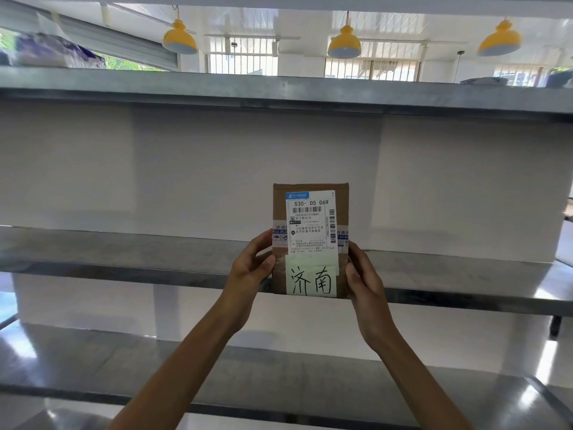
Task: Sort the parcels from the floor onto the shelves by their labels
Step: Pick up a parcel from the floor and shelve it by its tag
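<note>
A small brown cardboard parcel (310, 193) stands upright at the front edge of the middle metal shelf (124, 252). It carries a white shipping label reading "530- D5 069" and a pale note with two handwritten Chinese characters. My left hand (252, 265) grips its left side, thumb on the front face. My right hand (362, 277) grips its right side. Whether the parcel's bottom rests on the shelf edge or hangs just in front of it cannot be told.
The top shelf (279, 88) holds a blurred blue-and-white bundle (55, 51) at far left and items at far right. A lower shelf (93, 361) runs beneath. A white wall backs the shelves; yellow lamps (344, 41) hang beyond.
</note>
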A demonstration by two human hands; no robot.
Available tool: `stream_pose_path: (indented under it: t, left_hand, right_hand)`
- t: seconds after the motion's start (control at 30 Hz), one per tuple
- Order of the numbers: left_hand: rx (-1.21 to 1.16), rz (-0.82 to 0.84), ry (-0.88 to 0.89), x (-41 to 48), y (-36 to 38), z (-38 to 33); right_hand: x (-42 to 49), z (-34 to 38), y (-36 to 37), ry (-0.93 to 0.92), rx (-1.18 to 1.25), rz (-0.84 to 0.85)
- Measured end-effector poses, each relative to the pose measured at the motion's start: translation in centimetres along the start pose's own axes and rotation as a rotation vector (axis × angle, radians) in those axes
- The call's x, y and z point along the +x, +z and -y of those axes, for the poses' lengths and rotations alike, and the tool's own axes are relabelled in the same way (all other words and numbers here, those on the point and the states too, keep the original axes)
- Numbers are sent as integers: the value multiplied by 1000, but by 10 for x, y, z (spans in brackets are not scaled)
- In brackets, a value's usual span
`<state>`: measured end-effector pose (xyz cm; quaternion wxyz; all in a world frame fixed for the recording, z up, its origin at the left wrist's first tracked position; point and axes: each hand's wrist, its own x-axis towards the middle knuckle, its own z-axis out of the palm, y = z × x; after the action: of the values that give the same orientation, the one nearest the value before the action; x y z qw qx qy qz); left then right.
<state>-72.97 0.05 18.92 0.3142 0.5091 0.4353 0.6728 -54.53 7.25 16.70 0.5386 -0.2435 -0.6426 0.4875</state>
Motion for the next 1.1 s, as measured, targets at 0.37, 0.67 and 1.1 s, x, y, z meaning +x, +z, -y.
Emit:
stream_pose_path:
  t: [0.37, 0.67, 1.1]
  left_hand:
    - [81, -70, -11, -4, -9, -7]
    - [121, -190, 27, -13, -24, -24]
    - [120, -398, 133, -36, -50, -25]
  right_hand:
    - [1, -1, 12, 50, 30, 44]
    - [6, 11, 33, 41, 34, 89]
    - [3, 18, 100, 54, 143, 283]
